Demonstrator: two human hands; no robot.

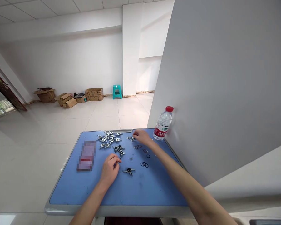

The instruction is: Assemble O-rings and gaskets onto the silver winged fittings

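- Fitting [129,170], head view: on the blue table [67,193], between the forearms; long axis left to right, side ring pointing toward the person.
- Left hand [110,167]: near it, fingers loosely curled; cannot tell if they grip anything.
- Right hand [141,137]: fingertips bent at silver parts [130,138], far edge; cannot tell if pinching one.
- Black rings [144,164]: right of the fitting.

A single head-worn camera gives this view, set above the near side of the blue tabletop [67,190] and facing forward and down across it. It sits close enough for the tabletop to fill the lower middle, yet sees wide: up to the ceiling [58,6], across to the wall [72,59] well beyond the tabletop, and along the grey panel [224,84] on its right.
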